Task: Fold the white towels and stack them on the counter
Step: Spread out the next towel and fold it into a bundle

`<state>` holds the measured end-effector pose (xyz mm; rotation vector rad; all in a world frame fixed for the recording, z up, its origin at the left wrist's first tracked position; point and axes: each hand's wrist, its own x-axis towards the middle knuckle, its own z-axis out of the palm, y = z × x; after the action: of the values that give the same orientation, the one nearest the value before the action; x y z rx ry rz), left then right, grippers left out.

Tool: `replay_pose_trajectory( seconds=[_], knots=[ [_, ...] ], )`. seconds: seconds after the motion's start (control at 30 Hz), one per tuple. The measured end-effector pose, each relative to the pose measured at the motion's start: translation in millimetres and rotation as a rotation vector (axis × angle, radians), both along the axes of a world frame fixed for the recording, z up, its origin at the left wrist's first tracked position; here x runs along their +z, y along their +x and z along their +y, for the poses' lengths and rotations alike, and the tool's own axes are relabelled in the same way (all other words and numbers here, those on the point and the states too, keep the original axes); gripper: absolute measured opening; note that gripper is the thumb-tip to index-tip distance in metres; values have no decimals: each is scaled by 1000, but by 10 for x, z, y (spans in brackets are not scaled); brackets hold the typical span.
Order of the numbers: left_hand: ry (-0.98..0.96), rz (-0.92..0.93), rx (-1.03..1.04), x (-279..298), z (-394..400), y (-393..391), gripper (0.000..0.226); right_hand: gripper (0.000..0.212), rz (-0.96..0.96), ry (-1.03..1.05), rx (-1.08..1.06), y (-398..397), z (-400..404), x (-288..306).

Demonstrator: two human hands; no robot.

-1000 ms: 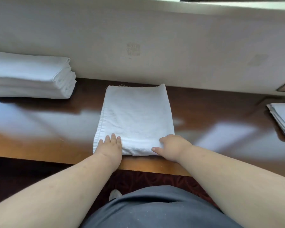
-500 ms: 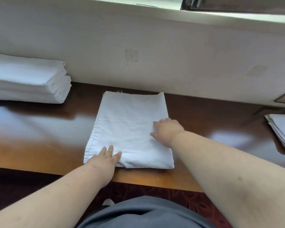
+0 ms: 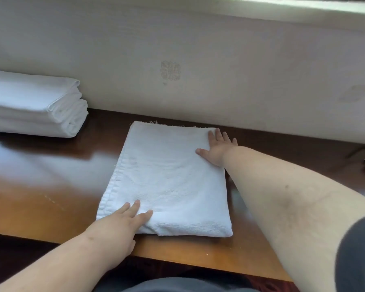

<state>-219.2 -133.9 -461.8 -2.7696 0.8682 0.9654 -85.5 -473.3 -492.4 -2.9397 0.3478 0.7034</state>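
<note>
a folded white terry towel lies on the glossy brown wooden counter; the left hand presses its near edge flat-fingered, the right hand its far corner, fingers straight.

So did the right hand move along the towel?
Yes. The right hand slid away from the near edge of the folded towel up to its far right corner, close to the wall. It lies flat there.

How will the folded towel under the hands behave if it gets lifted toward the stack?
The towel is soft terry in loose layers, so it will probably sag and unfold unless supported from beneath. It looks light. The counter is glossy, so a push would likely slide it rather than bunch it.
</note>
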Motion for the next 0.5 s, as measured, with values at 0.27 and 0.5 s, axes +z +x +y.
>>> replay_pose_trajectory(
  seconds=[0.27,0.5],
  knots=[
    [96,-12,-45,36,-15,22,73,83,-163,-36,172,-561,452,-24],
    [21,-101,-158,-172,-95,178,70,94,-68,112,339,-1752,847,-211]
  ],
)
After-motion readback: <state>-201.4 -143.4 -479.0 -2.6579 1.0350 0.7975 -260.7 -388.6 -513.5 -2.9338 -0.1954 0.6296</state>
